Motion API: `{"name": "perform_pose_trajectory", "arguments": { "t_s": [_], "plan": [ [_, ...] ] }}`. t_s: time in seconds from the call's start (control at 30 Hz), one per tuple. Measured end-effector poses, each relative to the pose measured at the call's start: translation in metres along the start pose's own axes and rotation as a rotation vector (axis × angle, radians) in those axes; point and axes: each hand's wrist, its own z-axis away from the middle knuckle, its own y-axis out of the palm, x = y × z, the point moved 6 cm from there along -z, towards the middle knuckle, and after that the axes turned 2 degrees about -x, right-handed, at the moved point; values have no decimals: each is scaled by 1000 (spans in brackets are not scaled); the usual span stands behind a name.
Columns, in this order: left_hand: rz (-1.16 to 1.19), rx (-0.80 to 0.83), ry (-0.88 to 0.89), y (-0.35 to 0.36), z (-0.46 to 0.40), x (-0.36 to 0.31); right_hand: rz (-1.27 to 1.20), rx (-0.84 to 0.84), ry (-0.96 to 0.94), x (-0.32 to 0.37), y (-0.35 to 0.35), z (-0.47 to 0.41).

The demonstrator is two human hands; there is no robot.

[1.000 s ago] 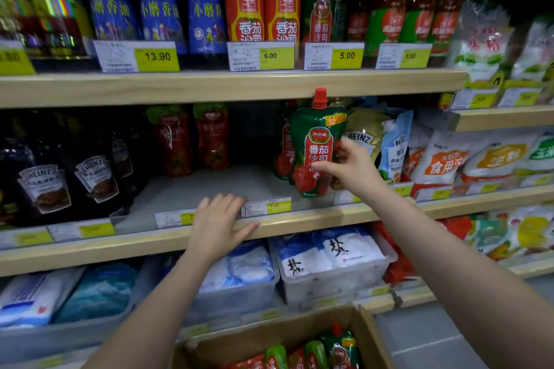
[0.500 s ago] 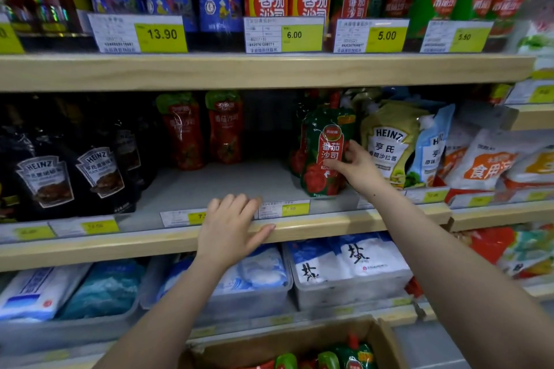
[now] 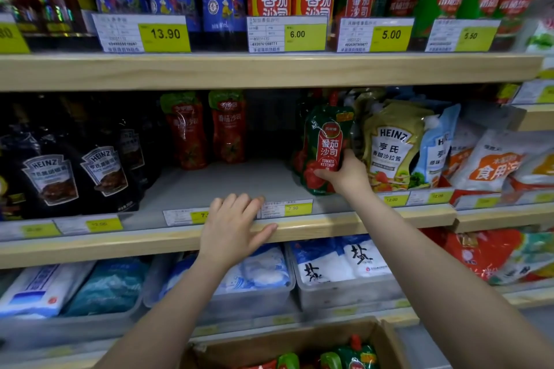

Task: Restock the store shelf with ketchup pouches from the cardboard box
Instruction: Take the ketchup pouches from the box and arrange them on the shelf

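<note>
Lower now than a second ago, on the shelf [image 3: 227, 180] near its front edge stands the pouch [image 3: 325, 147] my right hand [image 3: 344, 174] grips, above the box [image 3: 299, 344], while my left hand [image 3: 232, 228] rests flat, fingers spread, on that edge.

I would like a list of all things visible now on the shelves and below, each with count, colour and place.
green-and-red ketchup pouch: one, middle shelf, gripped by the right hand
red ketchup pouches with green tops: two, back of the middle shelf
black Heinz pouches: several, middle shelf, left
yellow-green Heinz salad dressing pouch: one, right of the held pouch
brown cardboard box: one, bottom edge, more pouches inside
left hand: rests on the wooden shelf edge
right hand: grips the pouch
</note>
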Motion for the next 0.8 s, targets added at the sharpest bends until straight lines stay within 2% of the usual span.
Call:
{"name": "perform_pose_trajectory", "arguments": {
  "t_s": [0.4, 0.53, 0.7, 0.8],
  "plan": [
    [-38, -44, 27, 3, 3, 0, 2, -8, 26, 6, 21, -25],
    [-49, -44, 36, 6, 4, 0, 27, 37, 35, 6, 18, -23],
    [-7, 5, 29, 4, 3, 1, 70, 111, -56, 15, -16, 5],
    [32, 71, -45, 1, 1, -2, 67, 112, -101, 11, -44, 40]
  ]
}}
